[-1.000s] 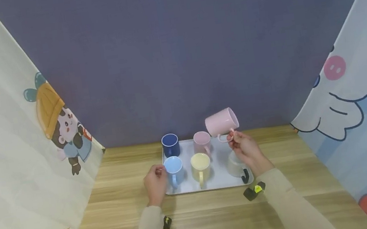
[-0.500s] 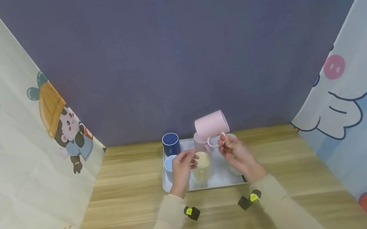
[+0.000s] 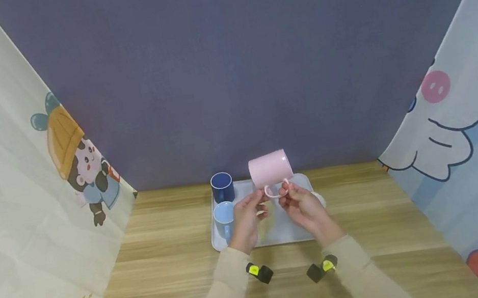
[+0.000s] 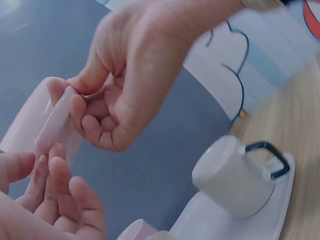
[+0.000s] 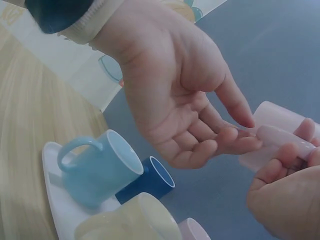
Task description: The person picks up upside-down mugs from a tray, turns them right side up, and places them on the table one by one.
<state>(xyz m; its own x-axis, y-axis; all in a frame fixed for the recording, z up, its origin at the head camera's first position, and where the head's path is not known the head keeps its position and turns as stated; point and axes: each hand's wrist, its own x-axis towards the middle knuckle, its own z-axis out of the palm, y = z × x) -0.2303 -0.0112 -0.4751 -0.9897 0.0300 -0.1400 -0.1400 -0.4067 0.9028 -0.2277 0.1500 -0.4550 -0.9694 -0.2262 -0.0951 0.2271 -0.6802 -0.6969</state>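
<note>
A pink mug [image 3: 270, 168] lies tipped on its side in the air above the tray, its handle facing me and its mouth to the right. My right hand [image 3: 305, 208] pinches the right end of the handle [image 4: 57, 117]. At the handle's left end, my left hand [image 3: 247, 220] has thumb and fingertips on either side of it, the other fingers loosely bent. Below are a light blue mug [image 3: 225, 218], a dark blue mug [image 3: 222, 186], a yellow mug [image 5: 130, 220], a second pink mug [image 5: 194, 231] and a white mug with a black handle [image 4: 232, 180]. My hands partly hide some.
The white tray [image 3: 295, 233] bearing the upright mugs stands on a wooden table [image 3: 165, 242], near the dark back wall [image 3: 227, 68]. Printed curtains hang at both sides, one with a capped cartoon figure [image 3: 83, 162] on the left.
My right hand has brought the pink mug leftward over the tray. The left hand has moved right from beside the light blue mug to the mug's handle.
</note>
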